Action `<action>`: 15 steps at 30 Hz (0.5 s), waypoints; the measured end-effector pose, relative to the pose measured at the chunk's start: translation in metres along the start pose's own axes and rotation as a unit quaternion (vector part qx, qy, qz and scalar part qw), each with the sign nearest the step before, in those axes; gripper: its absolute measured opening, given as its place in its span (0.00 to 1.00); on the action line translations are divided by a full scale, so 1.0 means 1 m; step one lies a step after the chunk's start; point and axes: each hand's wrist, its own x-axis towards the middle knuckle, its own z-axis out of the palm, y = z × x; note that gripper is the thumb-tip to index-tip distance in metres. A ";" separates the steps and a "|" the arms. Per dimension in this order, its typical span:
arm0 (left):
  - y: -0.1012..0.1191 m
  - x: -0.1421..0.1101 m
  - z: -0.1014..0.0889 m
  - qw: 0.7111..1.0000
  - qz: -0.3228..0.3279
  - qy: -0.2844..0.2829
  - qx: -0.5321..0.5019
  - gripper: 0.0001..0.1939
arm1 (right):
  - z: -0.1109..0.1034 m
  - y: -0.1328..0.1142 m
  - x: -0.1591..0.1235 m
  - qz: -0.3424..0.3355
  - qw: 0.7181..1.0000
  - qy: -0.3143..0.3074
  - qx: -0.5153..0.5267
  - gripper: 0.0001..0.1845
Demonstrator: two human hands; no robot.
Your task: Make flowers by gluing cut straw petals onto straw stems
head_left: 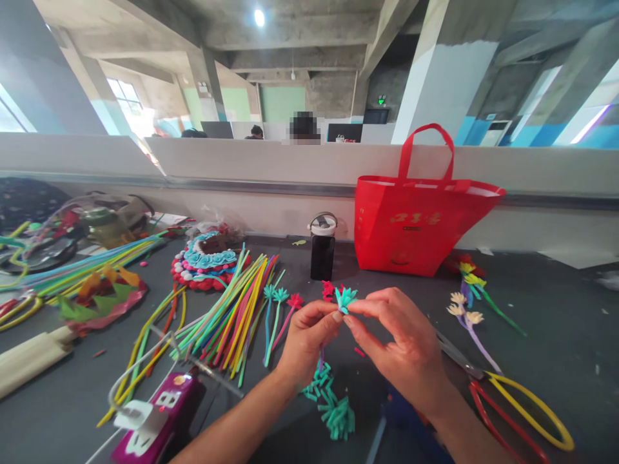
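A small teal flower made of fuzzy craft stems [345, 298] is held up over the dark table, its petals fanned upward. My left hand [304, 338] pinches its base between thumb and index finger. From the other side, the thumb and index finger of my right hand [403, 338] close on the same base. A bit of purple stem [322, 354] shows below my left hand. Under the hands lies a pile of short cut teal pieces [338, 417]. Just behind the held flower is a red flower [327, 290], partly hidden.
Scissors [476, 373] lie at right, near cream flowers [465, 316]. Left of my hands are stemmed flowers [279, 295] and colourful craft stems [242, 316]. A purple power strip [159, 419] sits front left. A phone [322, 258] leans on a cup, beside a red bag [416, 222].
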 end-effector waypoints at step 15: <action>-0.002 -0.002 0.000 1.000 0.004 0.002 0.024 0.08 | -0.001 -0.002 0.003 -0.005 1.000 0.002 -0.022 0.07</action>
